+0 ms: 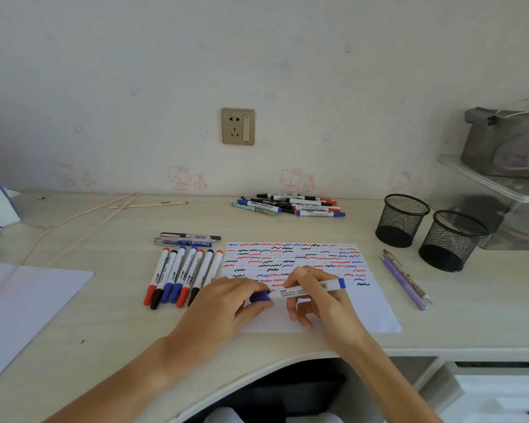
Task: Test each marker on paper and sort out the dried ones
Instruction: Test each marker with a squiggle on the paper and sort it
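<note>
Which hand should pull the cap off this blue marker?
Probably left: the left hand already pinches the blue cap, while the right hand holds the marker barrel over the paper.

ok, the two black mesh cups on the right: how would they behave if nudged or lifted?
The mesh cups look empty, with see-through wire walls, so probably light. Their flat bases suggest they would slide rather than tip. The mesh likely gives fingers decent grip. The nearer one stands close to the purple pen, so a push could roll it.

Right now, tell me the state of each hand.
Left hand: gripping the blue cap end of the marker.
Right hand: holding the same marker's barrel over the paper.
</note>
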